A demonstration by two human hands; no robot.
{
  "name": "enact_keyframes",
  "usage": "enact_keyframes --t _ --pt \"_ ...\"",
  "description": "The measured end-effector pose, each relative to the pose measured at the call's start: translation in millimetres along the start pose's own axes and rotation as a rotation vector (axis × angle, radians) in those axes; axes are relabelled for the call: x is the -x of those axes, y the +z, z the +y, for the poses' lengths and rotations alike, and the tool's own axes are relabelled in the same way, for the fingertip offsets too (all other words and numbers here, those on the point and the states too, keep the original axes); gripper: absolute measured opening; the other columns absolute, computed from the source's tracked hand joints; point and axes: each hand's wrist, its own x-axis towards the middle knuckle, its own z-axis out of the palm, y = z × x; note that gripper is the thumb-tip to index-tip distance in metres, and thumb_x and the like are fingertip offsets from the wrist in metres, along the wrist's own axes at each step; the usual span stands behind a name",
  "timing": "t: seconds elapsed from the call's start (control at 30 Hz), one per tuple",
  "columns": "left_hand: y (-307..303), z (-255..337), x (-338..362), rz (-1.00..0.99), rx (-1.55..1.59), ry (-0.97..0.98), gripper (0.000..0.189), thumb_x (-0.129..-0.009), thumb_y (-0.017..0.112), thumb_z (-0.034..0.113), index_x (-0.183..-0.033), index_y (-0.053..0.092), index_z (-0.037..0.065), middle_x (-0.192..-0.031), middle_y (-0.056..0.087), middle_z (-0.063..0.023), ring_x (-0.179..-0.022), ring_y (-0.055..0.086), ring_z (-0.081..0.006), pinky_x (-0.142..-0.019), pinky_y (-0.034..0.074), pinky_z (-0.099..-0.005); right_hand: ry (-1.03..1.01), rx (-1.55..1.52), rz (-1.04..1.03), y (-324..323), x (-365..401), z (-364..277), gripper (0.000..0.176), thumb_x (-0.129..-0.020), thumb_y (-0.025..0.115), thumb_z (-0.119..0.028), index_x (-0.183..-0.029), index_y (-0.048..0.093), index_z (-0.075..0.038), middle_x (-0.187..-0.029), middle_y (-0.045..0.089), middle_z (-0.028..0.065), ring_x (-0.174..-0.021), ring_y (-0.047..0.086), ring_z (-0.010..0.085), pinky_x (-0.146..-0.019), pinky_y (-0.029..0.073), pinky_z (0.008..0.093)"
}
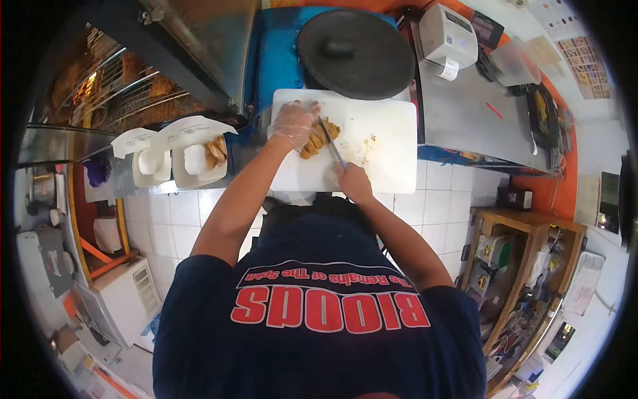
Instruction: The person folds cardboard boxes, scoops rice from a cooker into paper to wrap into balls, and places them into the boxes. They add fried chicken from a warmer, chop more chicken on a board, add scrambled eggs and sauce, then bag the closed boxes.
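Note:
On the white cutting board (392, 146) lies a golden-brown fried chicken piece (310, 147), partly cut. My left hand (296, 124), in a clear plastic glove, presses on its left side with the fingers curled near the blade. My right hand (353, 182) is bare and closed round the handle of a knife (330, 137). The knife's blade slants across the chicken, its tip close to my left fingers. Brown crumbs (368, 147) are scattered on the board to the right.
Left of the board, two open white takeaway boxes (197, 174) stand, one with chicken pieces (215, 151). Behind them is a glass cabinet (126, 73) with fried food. A round black lid (355, 53) borders the board's far edge. A label printer (448, 36) sits on the metal counter (458, 113).

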Motion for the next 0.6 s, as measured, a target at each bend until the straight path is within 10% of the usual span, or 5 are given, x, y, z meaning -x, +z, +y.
enact_keyframes --t 0.2,0.53,0.6 --pt "10 2 6 0.483 0.201 0.196 0.064 -0.084 0.051 -0.001 -0.145 0.057 0.018 -0.151 0.055 0.0033 -0.109 0.059 -0.0319 -0.104 0.045 -0.0414 -0.016 -0.115 -0.043 -40 21 -17 0.055 -0.104 0.044 -0.048 -0.101 0.067 0.001 -0.093 0.068 0.0325 -0.094 0.066 0.051 -0.085 0.051 0.0573" --pt "41 10 -1 0.349 0.065 0.107 0.068 -0.084 0.055 0.0 -0.148 0.052 0.019 -0.157 0.048 0.0029 -0.108 0.06 -0.0305 -0.103 0.045 -0.0429 0.136 0.117 0.016 -16 14 -12 0.062 -0.108 0.032 -0.049 -0.098 0.068 0.001 -0.097 0.07 0.0317 -0.094 0.068 0.0509 -0.086 0.052 0.0588" --pt "38 10 -3 0.237 0.02 0.128 0.08 -0.075 0.072 0.008 -0.151 0.046 0.012 -0.16 0.042 -0.0033 -0.129 0.055 -0.0318 -0.112 0.041 -0.0431 0.135 0.117 0.036 -6 7 -1 0.062 -0.108 0.032 -0.049 -0.097 0.068 0.001 -0.097 0.07 0.0314 -0.096 0.068 0.0504 -0.087 0.052 0.059"
